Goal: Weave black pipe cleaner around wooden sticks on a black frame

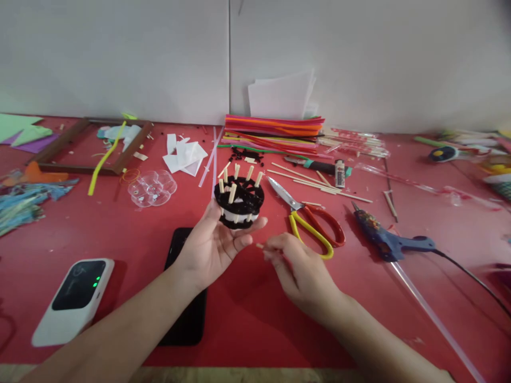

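Note:
My left hand [215, 246] holds up a small round black-and-white craft piece [239, 202] with several short wooden sticks poking out of its top and sides; the fingers curl under and around it. Just to its right, my right hand [297, 266] pinches a short wooden stick piece [260, 246] between thumb and fingertips, its tip pointing toward the craft piece. Both hands hover above the red table [120, 234].
Yellow-and-red scissors [311, 223] and a blue glue gun [385, 239] with its cord lie to the right. A black phone [187, 314] and a white device [74, 298] lie near the left arm. Stacked coloured sheets [275, 127], loose sticks, a lighter [339, 173], a wooden frame [91, 146] sit further back.

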